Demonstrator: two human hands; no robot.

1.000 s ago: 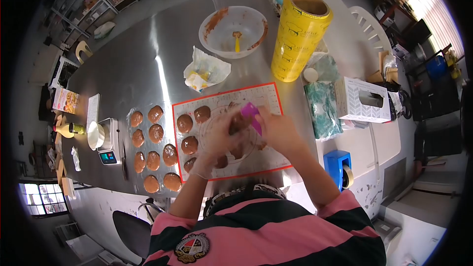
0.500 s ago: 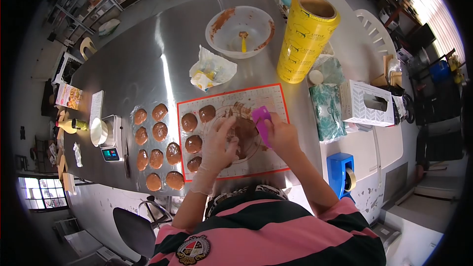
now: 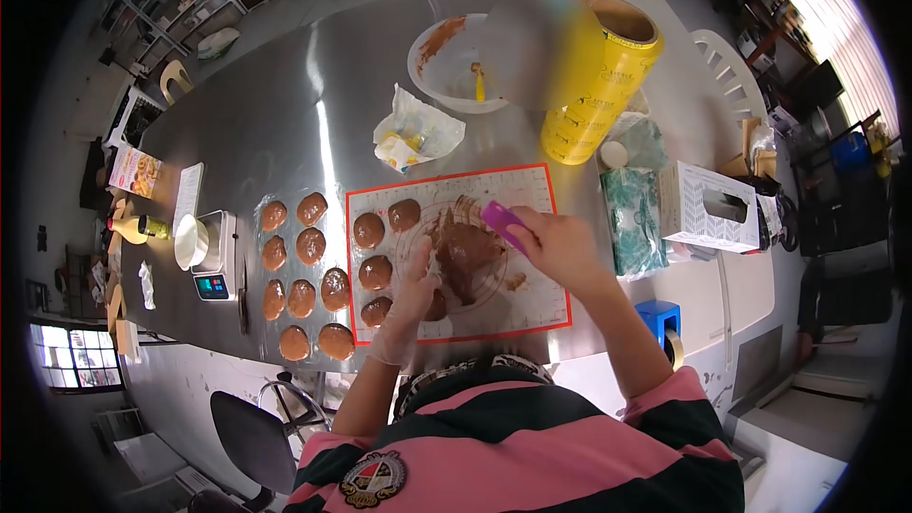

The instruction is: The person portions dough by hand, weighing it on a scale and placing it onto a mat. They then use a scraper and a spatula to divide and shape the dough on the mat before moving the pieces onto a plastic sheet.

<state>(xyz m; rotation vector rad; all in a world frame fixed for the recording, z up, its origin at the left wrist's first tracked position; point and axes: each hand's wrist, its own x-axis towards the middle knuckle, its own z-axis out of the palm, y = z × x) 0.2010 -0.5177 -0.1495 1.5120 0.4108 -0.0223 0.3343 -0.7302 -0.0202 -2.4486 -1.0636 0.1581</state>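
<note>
A flattened mass of brown dough (image 3: 465,252) lies on the red-edged baking mat (image 3: 518,313). My right hand (image 3: 560,245) grips a purple dough scraper (image 3: 503,226) at the dough's upper right edge. My left hand (image 3: 407,299), in a clear glove, rests at the dough's left side with its fingers stretched out and nothing visible in them. Rounded brown dough pieces (image 3: 375,273) lie on the mat left of that hand, one partly hidden beside it. Several more pieces (image 3: 311,246) sit on clear film to the left.
Behind the mat are a crumpled wrapper (image 3: 418,131) and a smeared bowl (image 3: 432,85) holding a yellow-handled spatula. A tall yellow film roll (image 3: 594,100) stands at the right; a blurred patch covers part of it and the bowl. A scale (image 3: 217,256) stands left.
My right hand and the scraper have lifted slightly up and away from the dough's middle, exposing more of it. My left hand has shifted left, its fingers straighter.
</note>
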